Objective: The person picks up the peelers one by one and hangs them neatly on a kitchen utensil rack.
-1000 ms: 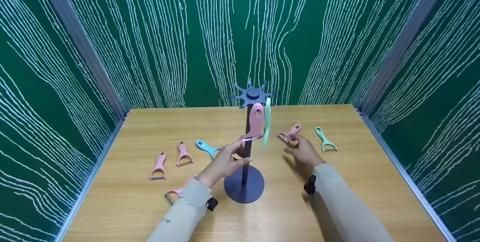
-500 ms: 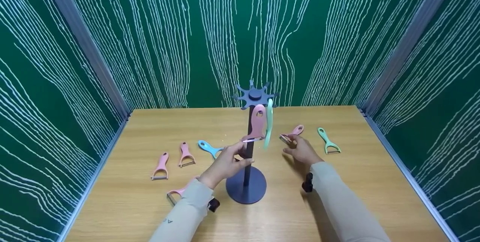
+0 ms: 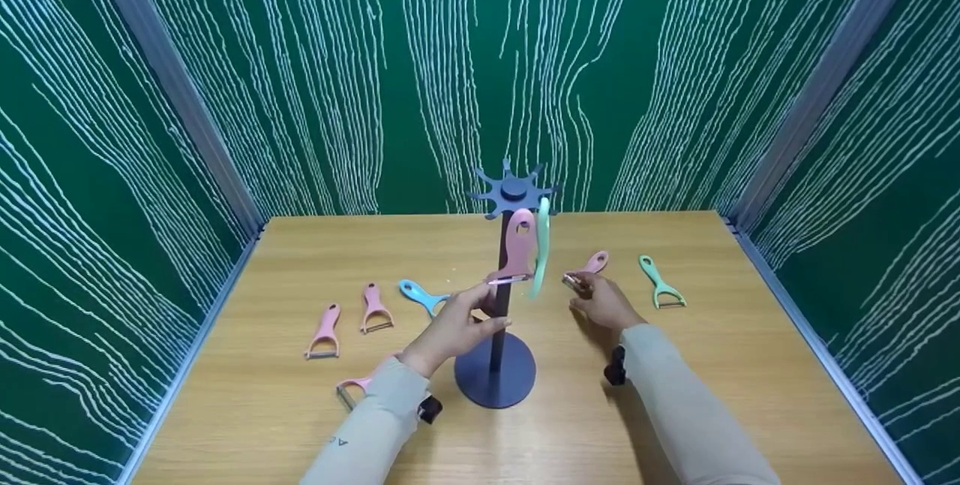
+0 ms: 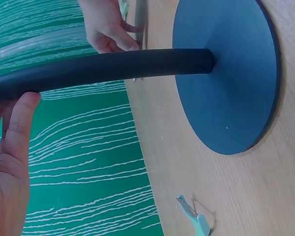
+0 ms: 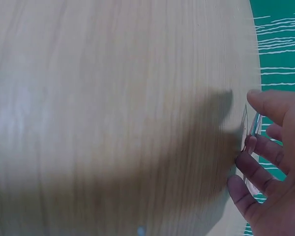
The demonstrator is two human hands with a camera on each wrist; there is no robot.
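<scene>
My left hand (image 3: 457, 323) grips the dark pole (image 4: 113, 67) of a display stand (image 3: 495, 387) between thumb and fingers. The stand is upright on its round base, with a star-shaped hook ring (image 3: 513, 188) on top. A pink peeler (image 3: 520, 243) and a mint-green peeler (image 3: 542, 252) hang from that ring, just above my left hand. To the right of the pole, my right hand (image 3: 611, 306) pinches another pink peeler (image 3: 597, 262) at its blade end, low over the table. Fingers cover part of its head; the handle points away from me.
On the table (image 3: 555, 432) at left lie a pink peeler (image 3: 325, 333), a second pink peeler (image 3: 373, 309) and a blue peeler (image 3: 421, 295). One more pink peeler (image 3: 352, 387) is partly under my left sleeve. A green peeler (image 3: 657, 284) lies at right. Green, white-lined walls (image 3: 337, 79) surround the table.
My right hand's fingers have closed further over the pink peeler's blade end. My left hand stays on the pole. The whole head view has shifted slightly.
</scene>
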